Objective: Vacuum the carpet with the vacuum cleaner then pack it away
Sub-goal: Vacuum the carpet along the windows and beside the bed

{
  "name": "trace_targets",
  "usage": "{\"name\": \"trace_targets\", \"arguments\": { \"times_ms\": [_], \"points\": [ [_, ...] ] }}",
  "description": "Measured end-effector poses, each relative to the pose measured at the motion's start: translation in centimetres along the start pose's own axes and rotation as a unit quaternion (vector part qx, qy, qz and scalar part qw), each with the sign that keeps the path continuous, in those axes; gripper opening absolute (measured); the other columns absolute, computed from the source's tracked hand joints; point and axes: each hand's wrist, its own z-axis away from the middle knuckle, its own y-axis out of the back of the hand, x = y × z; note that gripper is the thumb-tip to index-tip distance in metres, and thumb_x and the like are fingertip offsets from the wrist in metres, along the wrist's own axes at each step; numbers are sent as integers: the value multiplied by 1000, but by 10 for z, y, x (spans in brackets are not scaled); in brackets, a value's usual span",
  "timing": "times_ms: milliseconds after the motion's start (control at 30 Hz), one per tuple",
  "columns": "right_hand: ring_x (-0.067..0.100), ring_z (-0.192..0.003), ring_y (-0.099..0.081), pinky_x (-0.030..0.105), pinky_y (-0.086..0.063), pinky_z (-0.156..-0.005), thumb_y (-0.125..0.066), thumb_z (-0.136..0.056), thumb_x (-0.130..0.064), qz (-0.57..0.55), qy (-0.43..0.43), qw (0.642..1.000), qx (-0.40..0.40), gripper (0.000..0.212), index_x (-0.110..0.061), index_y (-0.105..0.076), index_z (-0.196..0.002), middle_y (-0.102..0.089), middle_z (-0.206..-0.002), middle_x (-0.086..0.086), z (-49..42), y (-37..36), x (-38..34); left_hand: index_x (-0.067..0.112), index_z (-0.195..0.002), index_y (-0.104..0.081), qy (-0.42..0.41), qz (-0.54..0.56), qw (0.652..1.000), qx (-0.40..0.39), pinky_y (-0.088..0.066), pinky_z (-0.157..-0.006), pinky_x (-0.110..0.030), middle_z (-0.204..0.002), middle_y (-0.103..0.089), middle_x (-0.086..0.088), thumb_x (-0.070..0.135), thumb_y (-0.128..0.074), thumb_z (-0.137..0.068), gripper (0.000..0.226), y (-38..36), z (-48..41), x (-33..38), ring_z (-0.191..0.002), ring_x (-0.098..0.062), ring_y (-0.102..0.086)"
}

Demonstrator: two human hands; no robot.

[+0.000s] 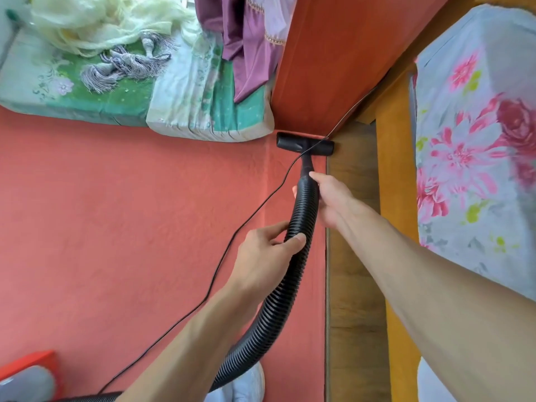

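Hose [300,216] runs lengthwise away, nozzle [305,143] crosswise at wall.

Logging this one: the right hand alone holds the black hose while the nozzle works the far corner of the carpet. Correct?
Not quite. The head view shows both hands on the hose: the left hand grips it lower down, the right hand nearer the nozzle, which does work the carpet corner.

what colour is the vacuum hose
Black, ribbed hose, clearest in the head view.
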Motion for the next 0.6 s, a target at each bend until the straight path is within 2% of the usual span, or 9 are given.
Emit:
{"name": "trace_targets", "arguments": {
  "times_ms": [100,167,267,367,500,600],
  "points": [
    [28,-69,-64,36,-54,-59,-56,-93,-17,50,13,998,18,23,2,-55,-107,-66,-89,22,-17,-9,1,34,-109,-75,20,17,999,-33,-51,-60,-21,-69,-67,7,26,-66,-93,20,0,-16,-8,-62,-8,-63],
    [29,-65,-63,35,-53,-57,-57,-91,-15,76,6,997,31,28,4,-54,-111,-66,-90,25,-25,-14,7,25,-102,-76,35,14,998,-57,-55,-65,-27,-71,-67,5,22,-66,-93,14,2,-22,-17,-67,-11,-64],
    [28,-57,-63,35,-53,-56,-55,-91,-14,111,-35,992,41,29,4,-53,-113,-65,-80,23,-32,-13,21,18,-100,-75,67,-3,993,-94,-57,-77,-35,-75,-67,3,20,-65,-94,12,8,-22,-28,-71,-12,-64],
    [29,-61,-65,40,-55,-63,-56,-92,-15,119,-52,991,37,30,4,-51,-115,-66,-82,22,-34,-7,27,19,-101,-76,86,4,989,-124,-55,-71,-27,-75,-65,2,18,-64,-96,13,16,-25,-28,-71,-12,-63],
    [30,-64,-67,46,-58,-71,-57,-91,-16,136,-43,989,45,29,2,-53,-113,-68,-80,21,-36,-7,31,12,-97,-75,87,-23,987,-135,-57,-89,-44,-76,-66,3,22,-64,-95,15,19,-29,-23,-73,-13,-64],
    [28,-65,-68,48,-58,-78,-57,-93,-21,162,-29,985,45,30,-1,-54,-115,-69,-82,18,-32,-14,35,19,-95,-76,88,-22,989,-120,-56,-94,-48,-74,-66,6,24,-63,-96,14,24,-26,-25,-74,-12,-65]
  ]
}}
